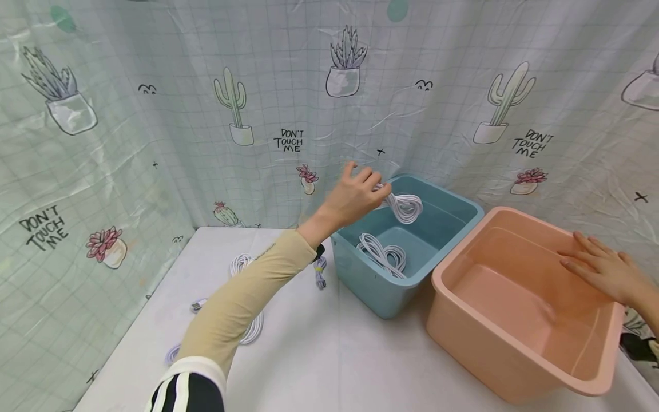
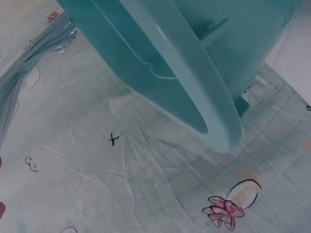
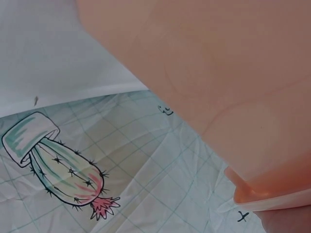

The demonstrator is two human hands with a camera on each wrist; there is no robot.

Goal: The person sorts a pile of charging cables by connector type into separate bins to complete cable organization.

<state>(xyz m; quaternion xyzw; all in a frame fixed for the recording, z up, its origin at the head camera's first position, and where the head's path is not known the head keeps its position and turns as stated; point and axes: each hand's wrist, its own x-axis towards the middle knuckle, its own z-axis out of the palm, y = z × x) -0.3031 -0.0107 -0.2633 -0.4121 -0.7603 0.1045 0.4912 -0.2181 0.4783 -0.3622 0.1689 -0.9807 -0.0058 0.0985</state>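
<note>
My left hand (image 1: 355, 197) holds a coiled white cable (image 1: 407, 208) above the blue bin (image 1: 370, 289), pinched between fingers and thumb. The left wrist view shows the cable strands (image 2: 19, 68) beside the bin's rim (image 2: 194, 92), with only bits of fingertips at the left edge. Inside the blue bin lie more coiled white cables (image 1: 383, 257). Over the right wall of the peach bin (image 1: 479, 349), my right hand (image 1: 604, 269) rests with its fingers extended along the inner side. The right wrist view shows mostly that bin's outer wall (image 3: 218, 73).
On the white table left of the bins lie a white cable (image 1: 252, 329), another white coil (image 1: 241, 263) and a small tied grey cable (image 1: 320, 272). A purplish coil (image 1: 172, 355) is partly behind my left sleeve. A patterned curtain (image 1: 288, 68) hangs behind.
</note>
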